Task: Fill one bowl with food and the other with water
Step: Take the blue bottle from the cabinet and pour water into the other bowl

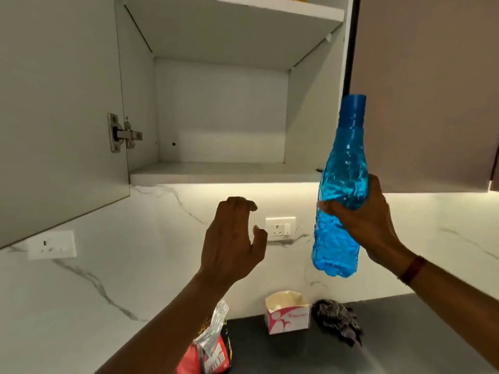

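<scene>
In front of the open cabinet (221, 114), right hand (370, 222) grips blue bottle (343, 184) mid-body (near upright), left hand (232, 238) empty, fingers loosely curled, above the table (405, 333).

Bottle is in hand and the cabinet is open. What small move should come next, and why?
Probably lower the blue bottle toward the dark counter. The right hand grips it upright, cap on, up beside the open cabinet. No bowl is in view, and the left hand holds nothing.
</scene>
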